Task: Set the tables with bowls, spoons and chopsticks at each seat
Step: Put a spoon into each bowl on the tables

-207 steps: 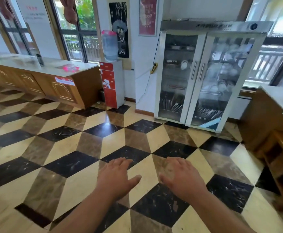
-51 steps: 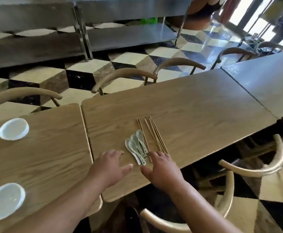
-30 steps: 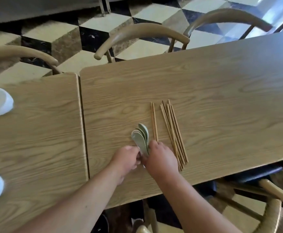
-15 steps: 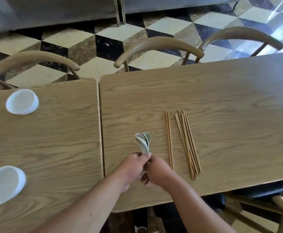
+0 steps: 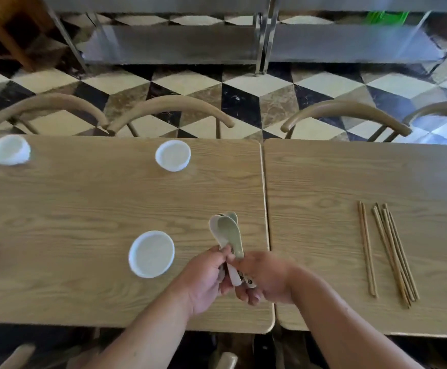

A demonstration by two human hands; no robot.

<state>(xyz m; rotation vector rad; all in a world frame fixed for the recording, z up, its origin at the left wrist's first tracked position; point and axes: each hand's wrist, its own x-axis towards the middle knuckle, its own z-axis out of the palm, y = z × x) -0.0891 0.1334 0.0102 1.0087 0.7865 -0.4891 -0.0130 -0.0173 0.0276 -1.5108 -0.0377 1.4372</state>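
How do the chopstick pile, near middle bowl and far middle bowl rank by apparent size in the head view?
chopstick pile
near middle bowl
far middle bowl, perhaps smaller only through distance

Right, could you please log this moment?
left hand, right hand: gripping stacked pale-green ceramic spoons | white round bowls: left wooden table | brown wooden chopsticks: right table

No word, label or number is legible. The spoons (image 5: pixel 227 233), at six o'clock, bear small dark marks on one handle (too blurred to read).
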